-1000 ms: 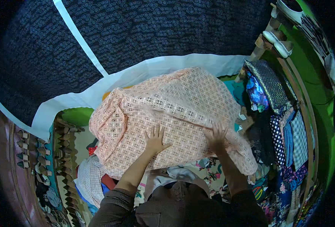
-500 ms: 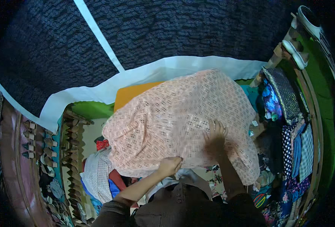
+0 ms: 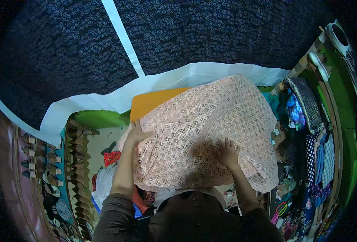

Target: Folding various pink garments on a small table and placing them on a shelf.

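Observation:
A peach lace cloth (image 3: pixel 202 117) with a glinting pattern lies spread over a mustard-yellow surface (image 3: pixel 154 101), which shows only at the far left. My left hand (image 3: pixel 137 134) rests at the cloth's left edge, fingers spread. Flat on the cloth, right of its middle, lies my right hand (image 3: pixel 228 155), also open, with a dark shadow beside it. The cloth is fairly smooth in the middle, with folds toward its lower right corner. Its near edge reaches close to my body.
Wooden racks (image 3: pixel 74 169) with shoes stand at the left. Folded clothes (image 3: pixel 321 161) fill a shelf at the right, near a pair of colourful-handled scissors (image 3: pixel 282 209). More garments (image 3: pixel 105 183) lie below the cloth's left side. A dark patterned curtain (image 3: pixel 210 36) hangs ahead.
My left hand has let go of the near edge and moved up to the left edge, opening. The cloth's left side has shifted and its wrinkles have smoothed. My right hand stays flat, slightly nearer.

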A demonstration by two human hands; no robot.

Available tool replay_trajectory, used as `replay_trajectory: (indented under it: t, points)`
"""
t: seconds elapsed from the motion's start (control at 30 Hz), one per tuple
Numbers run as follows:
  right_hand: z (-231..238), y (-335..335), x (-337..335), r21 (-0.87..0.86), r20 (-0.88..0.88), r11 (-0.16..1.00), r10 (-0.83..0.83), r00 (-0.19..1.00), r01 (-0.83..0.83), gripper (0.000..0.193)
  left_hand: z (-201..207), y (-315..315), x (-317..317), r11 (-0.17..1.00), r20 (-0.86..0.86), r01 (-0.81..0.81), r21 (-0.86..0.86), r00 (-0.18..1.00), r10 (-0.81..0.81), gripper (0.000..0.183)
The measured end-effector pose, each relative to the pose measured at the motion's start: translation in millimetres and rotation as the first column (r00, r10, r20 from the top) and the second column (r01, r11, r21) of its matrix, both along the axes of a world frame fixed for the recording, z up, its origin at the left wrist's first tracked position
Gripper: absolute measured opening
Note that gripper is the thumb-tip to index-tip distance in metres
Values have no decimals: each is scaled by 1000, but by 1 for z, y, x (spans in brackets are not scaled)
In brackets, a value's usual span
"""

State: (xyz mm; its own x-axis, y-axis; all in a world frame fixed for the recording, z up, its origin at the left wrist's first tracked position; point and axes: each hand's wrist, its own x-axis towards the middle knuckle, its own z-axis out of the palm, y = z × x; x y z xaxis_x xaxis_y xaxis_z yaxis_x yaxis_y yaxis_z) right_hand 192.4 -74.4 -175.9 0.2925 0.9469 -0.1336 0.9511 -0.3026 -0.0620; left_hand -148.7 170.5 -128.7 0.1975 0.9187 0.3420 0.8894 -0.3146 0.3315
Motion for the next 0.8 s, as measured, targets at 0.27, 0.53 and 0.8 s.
replay_trajectory:
  t: [0.27,0.53,0.8]
  points:
    - [2,-5,3,-113,-4,987,-114,993,113,75,104,-29,36,149,382,516,-844,772,-508,104]
    - [21,14,-9,-140,-99,983,-132,986,117,76,160,71,-18,809,965,581,-89,253,-75,56]
    - [9,8,-13,-155,-117,983,-118,986,100,78,72,21,11,85,324,401,-912,833,-448,91]
